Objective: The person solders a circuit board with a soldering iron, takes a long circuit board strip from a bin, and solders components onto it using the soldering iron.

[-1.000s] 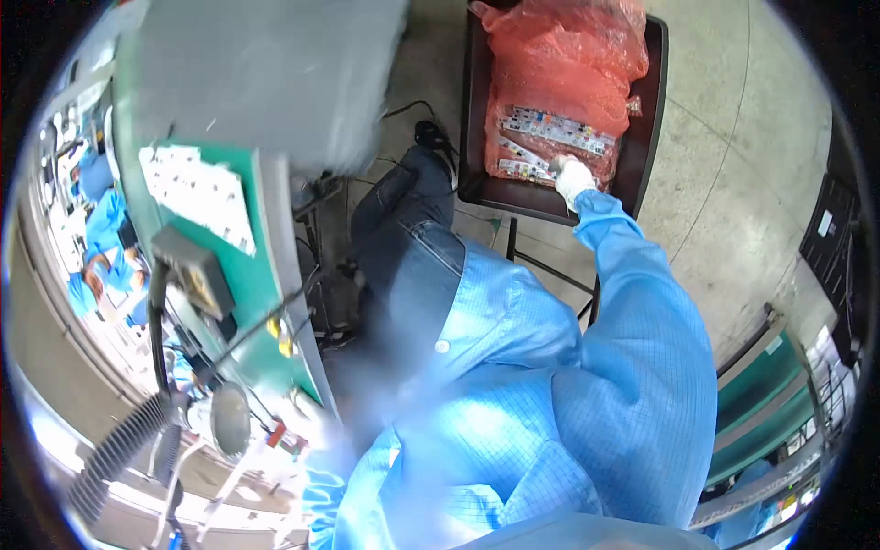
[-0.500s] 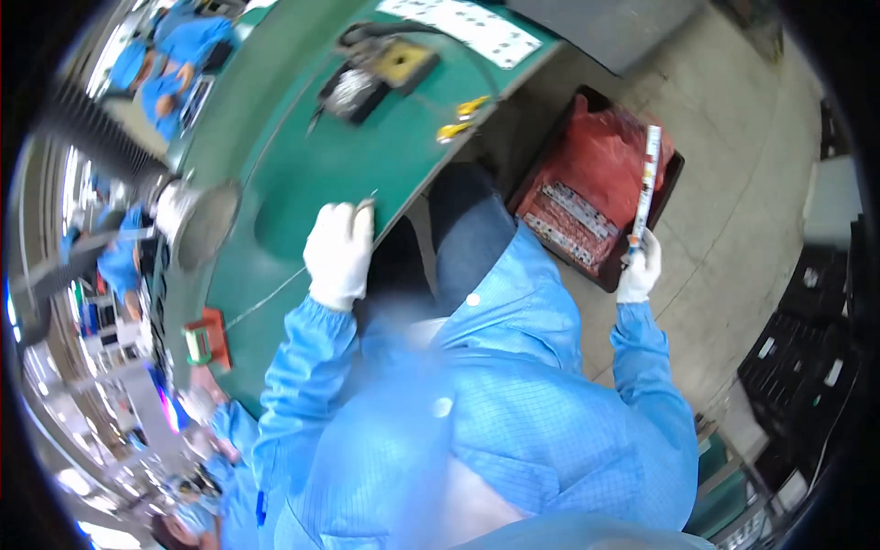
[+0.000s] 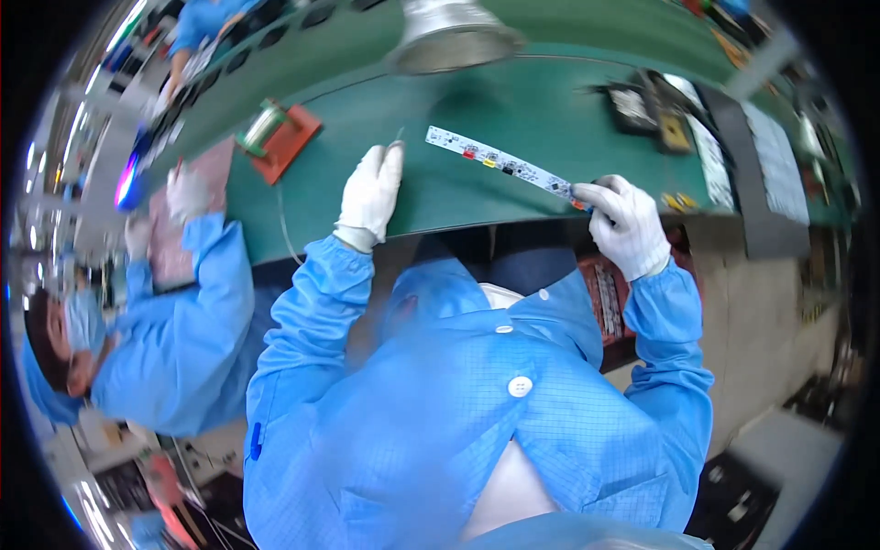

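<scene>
My right hand (image 3: 628, 225), in a white glove, pinches one end of a long narrow white circuit board (image 3: 500, 165). Small red, yellow and black parts sit along the board, which is held tilted above the green bench mat (image 3: 357, 110). My left hand (image 3: 371, 194), gloved too, is closed near the bench's front edge. A thin tip of solder wire (image 3: 401, 135) sticks out past its thumb and finger, just short of the board's free end. Farther left, a spool of solder wire (image 3: 264, 126) rests on an orange-red stand (image 3: 291, 145), its strand hanging toward my left arm.
A metal fume hood (image 3: 454, 41) hangs over the bench's back. To the right stand a soldering iron holder (image 3: 655, 115) and yellow-handled cutters (image 3: 679, 201). Below the bench, a bin (image 3: 610, 302) holds more boards. At left a co-worker (image 3: 174, 321) sits close, hands over a pink mat.
My right hand has brought the circuit board from above the bin up over the bench, toward my left hand. The view has turned right-side-on to the bench, and the co-worker shows more fully.
</scene>
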`<action>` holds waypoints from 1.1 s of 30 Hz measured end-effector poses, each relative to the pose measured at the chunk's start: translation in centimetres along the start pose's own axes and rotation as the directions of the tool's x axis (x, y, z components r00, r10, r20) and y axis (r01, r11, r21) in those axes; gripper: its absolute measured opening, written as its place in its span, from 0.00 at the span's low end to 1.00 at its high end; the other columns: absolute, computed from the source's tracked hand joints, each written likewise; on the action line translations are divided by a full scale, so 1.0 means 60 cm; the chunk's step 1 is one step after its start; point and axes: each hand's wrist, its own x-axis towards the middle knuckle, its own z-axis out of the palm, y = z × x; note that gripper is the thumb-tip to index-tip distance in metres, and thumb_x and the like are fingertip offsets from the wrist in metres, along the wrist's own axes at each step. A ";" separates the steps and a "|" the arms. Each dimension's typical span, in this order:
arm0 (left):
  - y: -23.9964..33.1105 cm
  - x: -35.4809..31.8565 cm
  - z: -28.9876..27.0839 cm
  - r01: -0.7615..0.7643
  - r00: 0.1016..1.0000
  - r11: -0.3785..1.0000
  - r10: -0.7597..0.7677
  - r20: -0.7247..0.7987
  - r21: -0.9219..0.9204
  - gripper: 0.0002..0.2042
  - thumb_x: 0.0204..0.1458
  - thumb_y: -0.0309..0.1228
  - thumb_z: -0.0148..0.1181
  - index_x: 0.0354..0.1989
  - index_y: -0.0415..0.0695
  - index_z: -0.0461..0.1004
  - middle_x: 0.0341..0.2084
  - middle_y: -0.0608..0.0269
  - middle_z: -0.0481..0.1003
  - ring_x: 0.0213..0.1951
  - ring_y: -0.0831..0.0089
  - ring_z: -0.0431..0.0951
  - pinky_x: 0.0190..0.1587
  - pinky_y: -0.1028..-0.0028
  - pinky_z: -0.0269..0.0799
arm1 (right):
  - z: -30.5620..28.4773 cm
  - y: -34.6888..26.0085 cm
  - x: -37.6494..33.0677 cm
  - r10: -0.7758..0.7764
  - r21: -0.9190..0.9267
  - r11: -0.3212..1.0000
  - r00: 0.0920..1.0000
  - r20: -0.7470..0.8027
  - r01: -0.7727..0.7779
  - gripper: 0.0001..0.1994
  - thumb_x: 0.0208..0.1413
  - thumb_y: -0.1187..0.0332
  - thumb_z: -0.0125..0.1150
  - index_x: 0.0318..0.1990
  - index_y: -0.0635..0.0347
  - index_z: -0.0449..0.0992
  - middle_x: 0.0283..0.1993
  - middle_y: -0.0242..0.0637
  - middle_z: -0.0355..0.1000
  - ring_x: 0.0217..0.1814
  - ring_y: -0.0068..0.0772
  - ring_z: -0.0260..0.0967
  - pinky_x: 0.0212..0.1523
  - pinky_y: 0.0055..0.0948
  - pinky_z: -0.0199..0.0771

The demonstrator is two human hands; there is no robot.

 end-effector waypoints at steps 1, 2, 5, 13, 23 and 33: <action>-0.006 -0.007 -0.008 -0.054 0.996 0.988 0.064 -0.061 0.146 0.17 0.53 0.23 0.52 0.53 0.41 0.68 0.33 0.55 0.69 0.34 0.55 0.74 0.35 0.62 0.74 | 0.017 0.004 0.026 -0.024 -0.001 1.000 0.998 0.049 0.024 0.18 0.40 0.84 0.53 0.39 0.57 0.80 0.35 0.44 0.74 0.35 0.48 0.74 0.34 0.39 0.74; -0.005 -0.016 -0.013 -0.063 0.980 0.972 0.103 -0.171 0.225 0.16 0.52 0.24 0.53 0.51 0.42 0.70 0.33 0.58 0.69 0.34 0.58 0.75 0.35 0.64 0.74 | 0.034 0.008 0.053 -0.064 0.009 0.998 0.994 0.090 0.064 0.18 0.40 0.83 0.52 0.38 0.57 0.80 0.34 0.44 0.73 0.34 0.49 0.73 0.33 0.40 0.74; 0.002 -0.044 -0.034 0.019 0.987 0.937 0.039 -0.158 0.349 0.15 0.49 0.25 0.56 0.48 0.44 0.72 0.32 0.62 0.70 0.32 0.64 0.75 0.32 0.69 0.74 | 0.078 0.027 0.103 -0.154 -0.018 0.987 0.966 0.210 0.161 0.17 0.39 0.81 0.53 0.37 0.56 0.79 0.29 0.42 0.70 0.32 0.48 0.70 0.33 0.42 0.72; -0.011 -0.036 -0.013 0.262 0.937 0.961 -0.275 -0.215 -0.085 0.06 0.54 0.33 0.60 0.34 0.45 0.74 0.25 0.60 0.76 0.26 0.62 0.78 0.30 0.68 0.74 | 0.140 0.060 0.145 -0.178 -0.065 0.978 0.958 0.225 0.197 0.15 0.41 0.79 0.56 0.38 0.55 0.80 0.33 0.42 0.70 0.37 0.45 0.71 0.38 0.39 0.72; -0.019 -0.017 -0.014 0.366 0.921 0.907 -0.386 -0.062 -0.209 0.05 0.52 0.31 0.62 0.33 0.46 0.76 0.24 0.61 0.76 0.26 0.62 0.77 0.29 0.69 0.73 | 0.056 0.232 0.023 0.810 0.746 0.503 0.538 -0.232 -0.435 0.19 0.64 0.66 0.51 0.59 0.66 0.69 0.41 0.43 0.76 0.38 0.25 0.70 0.37 0.18 0.69; -0.013 -0.019 -0.026 0.385 0.899 0.851 -0.433 -0.062 -0.358 0.04 0.56 0.23 0.56 0.38 0.36 0.75 0.27 0.56 0.77 0.26 0.67 0.76 0.32 0.72 0.72 | -0.086 0.452 -0.040 0.664 -0.159 0.574 0.570 -0.484 -0.803 0.25 0.60 0.78 0.49 0.63 0.42 0.69 0.49 0.32 0.77 0.48 0.25 0.75 0.45 0.24 0.72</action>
